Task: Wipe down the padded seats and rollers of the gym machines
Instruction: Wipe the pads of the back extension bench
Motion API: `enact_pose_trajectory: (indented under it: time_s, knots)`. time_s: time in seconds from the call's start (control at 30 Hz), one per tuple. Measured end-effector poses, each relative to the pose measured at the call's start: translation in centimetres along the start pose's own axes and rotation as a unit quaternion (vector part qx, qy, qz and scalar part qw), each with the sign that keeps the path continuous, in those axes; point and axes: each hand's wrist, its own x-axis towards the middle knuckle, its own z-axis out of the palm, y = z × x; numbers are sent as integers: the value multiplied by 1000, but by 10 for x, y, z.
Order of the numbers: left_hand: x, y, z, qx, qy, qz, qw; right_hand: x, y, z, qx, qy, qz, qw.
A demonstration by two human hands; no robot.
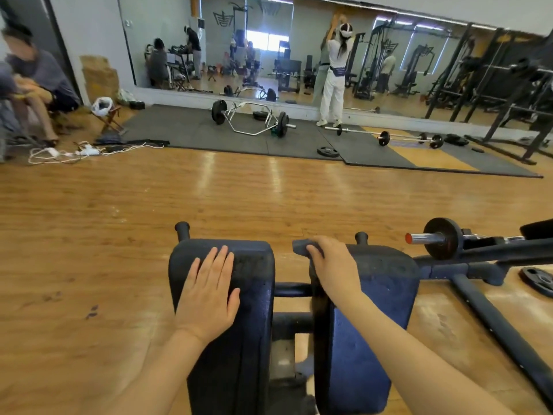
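The cloth (302, 246) looks soft and light, a small dark wad best held bunched under the fingers. The right hand (333, 266) grasps it so, pressing it on the far top edge of the right pad (386, 283). The left hand (209, 290) lies flat and released on the left pad (254, 265) (steadying, I judge). Both pads look firm, textured foam, near the person, above the wooden floor (89, 235).

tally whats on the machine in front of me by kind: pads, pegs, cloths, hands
pads: 2, left pad and right pad
pegs: 2, left peg and right peg
cloth: 1
hands: 2, left hand and right hand
total: 7
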Motion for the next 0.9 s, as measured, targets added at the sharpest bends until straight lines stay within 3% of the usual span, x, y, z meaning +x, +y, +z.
enact_pose_trajectory:
  time_s: [0.1, 0.2, 0.27, 0.37, 0.53, 0.6, 0.77, 0.9]
  knots:
    - [0, -2, 3, 1, 23, 9, 1000, 26, -40, 14, 107, -40, 20, 993]
    - [-1, -2, 6, 3, 44, 12, 999, 42, -69, 35, 153, -216, 12, 964]
    - [-2, -2, 6, -5, 47, 8, 999, 42, -73, 46, 138, -275, 12, 952]
    - [-3, -2, 8, -13, 53, 8, 999, 31, -70, 47, 141, -246, 12, 959]
    - [-3, -4, 9, -26, 69, 12, 997, 12, -61, 50, 97, -199, -88, 971]
    - [-3, -4, 9, -32, 70, 11, 997, 21, -64, 52, 93, -216, -96, 967]
    - [-4, -4, 11, -31, 69, 16, 997, 60, -76, 52, 61, -330, -22, 942]
    - [-5, -3, 11, -29, 64, 12, 997, 49, -78, 48, 58, -318, -27, 946]
